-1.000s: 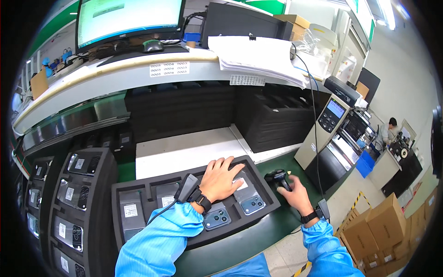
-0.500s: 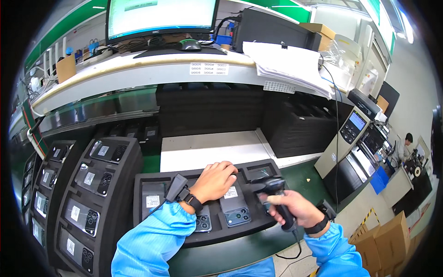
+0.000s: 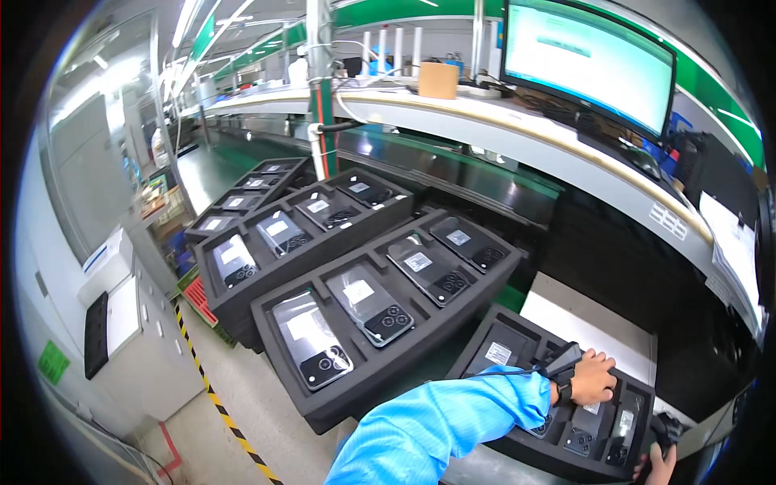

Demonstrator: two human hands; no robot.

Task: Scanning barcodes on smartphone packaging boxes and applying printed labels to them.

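My left hand rests over the nearest black foam tray, its bent fingers apart near the far rim and its fingertips partly hidden. A small dark device is strapped to that wrist, beside a black band. Low at the right edge, my right hand is wrapped round a black handheld barcode scanner, beside the tray's right end. Smartphones with labels lie in the tray's slots; one smartphone shows just below my left hand, and another smartphone sits in the slot nearest the scanner.
To the left, a larger foam tray holds several smartphones, with more loaded trays behind it. A monitor stands on the shelf above. A white cabinet and black-yellow floor tape lie farther left.
The view has swung left, so the trays and my hands now appear farther right. My left hand stays over the same tray; the scanner remains in my right hand.
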